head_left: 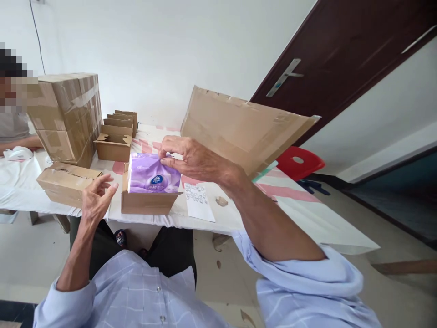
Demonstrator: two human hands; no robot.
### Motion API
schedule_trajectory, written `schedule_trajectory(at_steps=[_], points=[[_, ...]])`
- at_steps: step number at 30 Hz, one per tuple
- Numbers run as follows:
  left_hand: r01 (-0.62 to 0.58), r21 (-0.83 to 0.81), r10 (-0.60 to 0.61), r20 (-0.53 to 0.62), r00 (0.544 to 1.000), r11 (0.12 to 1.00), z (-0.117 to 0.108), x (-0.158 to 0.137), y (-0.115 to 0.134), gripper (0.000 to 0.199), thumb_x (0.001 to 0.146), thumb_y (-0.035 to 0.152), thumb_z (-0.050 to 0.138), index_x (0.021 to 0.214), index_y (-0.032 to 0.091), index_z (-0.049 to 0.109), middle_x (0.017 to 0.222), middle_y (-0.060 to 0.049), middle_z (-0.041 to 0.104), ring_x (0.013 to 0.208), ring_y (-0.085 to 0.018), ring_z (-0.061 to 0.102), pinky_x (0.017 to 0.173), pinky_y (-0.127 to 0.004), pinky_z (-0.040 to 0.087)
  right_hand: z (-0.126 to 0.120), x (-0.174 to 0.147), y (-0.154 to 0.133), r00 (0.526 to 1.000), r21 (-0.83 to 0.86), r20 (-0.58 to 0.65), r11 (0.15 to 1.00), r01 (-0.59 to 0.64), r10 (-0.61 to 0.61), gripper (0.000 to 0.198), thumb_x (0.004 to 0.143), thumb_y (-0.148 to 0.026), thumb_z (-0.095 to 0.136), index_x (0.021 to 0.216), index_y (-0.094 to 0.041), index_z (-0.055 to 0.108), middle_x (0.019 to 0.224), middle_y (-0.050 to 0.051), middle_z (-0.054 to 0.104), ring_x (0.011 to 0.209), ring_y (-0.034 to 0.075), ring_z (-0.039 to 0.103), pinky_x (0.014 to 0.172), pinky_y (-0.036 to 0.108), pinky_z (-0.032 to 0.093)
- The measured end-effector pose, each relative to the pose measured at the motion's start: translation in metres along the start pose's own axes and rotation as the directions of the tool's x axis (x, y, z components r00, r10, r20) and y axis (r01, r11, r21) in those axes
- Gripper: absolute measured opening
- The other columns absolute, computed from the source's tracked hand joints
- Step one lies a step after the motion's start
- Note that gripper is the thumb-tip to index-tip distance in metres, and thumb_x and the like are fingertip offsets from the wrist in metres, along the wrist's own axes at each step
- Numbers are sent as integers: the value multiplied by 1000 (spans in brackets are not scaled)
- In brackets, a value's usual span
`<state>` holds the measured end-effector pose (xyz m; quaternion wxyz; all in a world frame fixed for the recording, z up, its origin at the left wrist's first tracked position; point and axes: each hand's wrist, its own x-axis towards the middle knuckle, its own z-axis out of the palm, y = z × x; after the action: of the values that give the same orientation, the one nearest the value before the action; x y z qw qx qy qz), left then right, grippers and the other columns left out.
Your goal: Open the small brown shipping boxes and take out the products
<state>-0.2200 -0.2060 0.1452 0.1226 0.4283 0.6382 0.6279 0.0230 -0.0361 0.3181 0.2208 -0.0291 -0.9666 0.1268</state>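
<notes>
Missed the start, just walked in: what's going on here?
A person's right hand seems to pinch the upper part of a purple packet, which sticks up from an open cardboard box on the table. The left hand is open and holds nothing, beside a closed carton. Further back stand more open boxes.

No words read clearly: the purple pack (145, 173) bears 1 blue oval logo (158, 180) with tiny white lettering, and pale print beneath; the sheet's (200, 209) small marks are illegible.
</notes>
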Motion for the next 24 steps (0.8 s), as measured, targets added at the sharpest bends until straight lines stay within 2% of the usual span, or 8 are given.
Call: schedule_trajectory(at_steps=[2, 4, 8, 10, 13, 16, 19, 24], points=[[147, -221, -116, 146, 982, 964, 2, -12, 25, 89, 87, 78, 72, 146, 13, 65, 106, -17, 80, 81, -27, 78, 54, -32, 59, 5, -5, -17, 999, -72, -11, 997, 39, -40, 16, 103, -15, 56, 90, -21, 63, 98, 6, 66, 94, 22, 60, 90, 39, 49], [246, -392, -120, 320, 940, 886, 7, -25, 44, 105, 85, 85, 69, 159, 12, 54, 101, -15, 81, 72, -26, 75, 47, -31, 56, 13, -13, -35, 997, -155, -15, 985, 71, -74, 18, 106, -16, 54, 95, -22, 67, 108, 9, 68, 105, 25, 62, 96, 42, 51], [311, -512, -90, 410, 908, 801, 20, -44, 63, 102, 81, 57, 84, 168, 23, 42, 113, -11, 80, 82, -26, 77, 54, -31, 59, 33, -42, -65, 992, -233, -66, 968, 92, -110, 22, 108, -16, 53, 107, -24, 73, 119, 12, 69, 115, 30, 63, 104, 49, 54], [287, -561, -48, 402, 914, 776, 27, -51, 67, 103, 78, 46, 87, 168, 27, 40, 124, -11, 79, 96, -31, 79, 67, -36, 64, 43, -62, -71, 973, -181, -208, 981, 61, -99, 17, 109, -23, 58, 116, -27, 73, 126, 11, 69, 121, 31, 63, 109, 52, 54], [217, -624, 57, 389, 919, 751, 35, -57, 70, 104, 78, 42, 86, 169, 31, 38, 142, -10, 74, 128, -41, 73, 99, -52, 64, 63, -91, -70, 853, 27, -513, 995, -95, 95, 30, 106, -43, 68, 133, -29, 68, 140, 13, 66, 136, 35, 60, 116, 57, 53], [205, -624, 103, 421, 901, 754, 41, -60, 72, 109, 75, 40, 89, 169, 28, 36, 148, -12, 71, 142, -45, 64, 114, -59, 56, 88, -111, -66, 722, 400, -542, 887, -229, 431, 57, 104, -61, 67, 151, -30, 57, 152, 14, 62, 141, 36, 61, 115, 56, 56], [205, -602, 114, 448, 887, 772, 46, -61, 71, 117, 74, 39, 90, 173, 26, 29, 152, -15, 69, 145, -46, 62, 116, -61, 55, 109, -118, -64, 702, 653, -402, 721, -230, 588, 72, 101, -69, 67, 158, -28, 51, 154, 15, 64, 143, 34, 62, 117, 52, 57], [106, -556, 193, 453, 870, 824, 53, -60, 72, 112, 81, 56, 87, 174, 27, 32, 162, -15, 62, 157, -49, 49, 122, -63, 51, 122, -119, -61, 678, 754, -346, 622, -211, 649, 76, 95, -65, 75, 156, -27, 52, 155, 13, 65, 143, 32, 63, 120, 48, 56]])
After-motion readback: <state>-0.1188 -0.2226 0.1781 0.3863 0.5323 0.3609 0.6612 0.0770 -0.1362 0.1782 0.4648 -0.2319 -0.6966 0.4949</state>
